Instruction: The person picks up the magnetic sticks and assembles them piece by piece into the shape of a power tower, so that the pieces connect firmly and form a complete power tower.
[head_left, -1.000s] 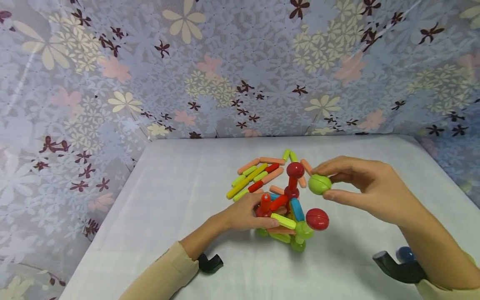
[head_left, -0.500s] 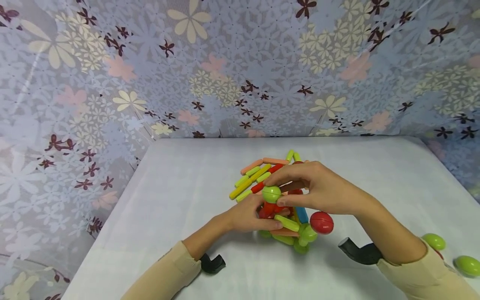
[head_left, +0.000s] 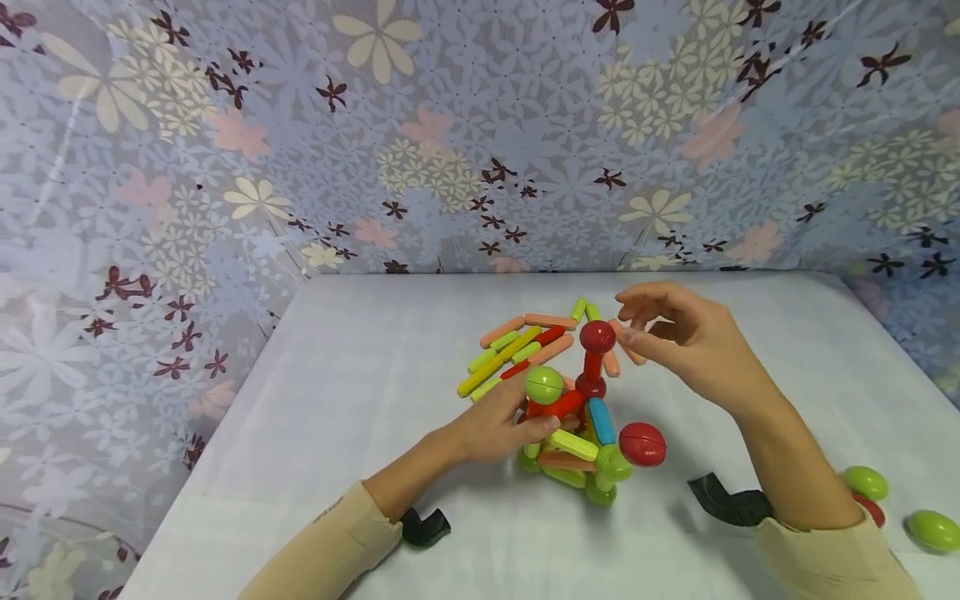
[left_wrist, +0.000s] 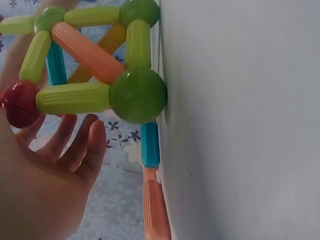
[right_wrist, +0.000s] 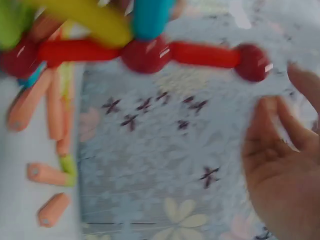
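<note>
My left hand (head_left: pixel 491 425) is curled round the frame (head_left: pixel 567 461), the green ball (head_left: pixel 543 384) just above it; my right hand (head_left: pixel 686 342), parted and empty, hangs just beside the top red ball (head_left: pixel 597 337). Brushing that ball, or squeezing too hard, could pop the frame apart.

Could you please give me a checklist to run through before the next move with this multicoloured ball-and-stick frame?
1. Multicoloured ball-and-stick frame steadied: ok, the left hand pinches it.
2. Right hand free: ok, it holds nothing.
3. Glossy light-green ball at the frame's upper left: ok.
4. That ball firmly joined: cannot tell.
5. Area behind the frame free of loose orange, yellow, green and red sticks: not ok, several lie there.
</note>
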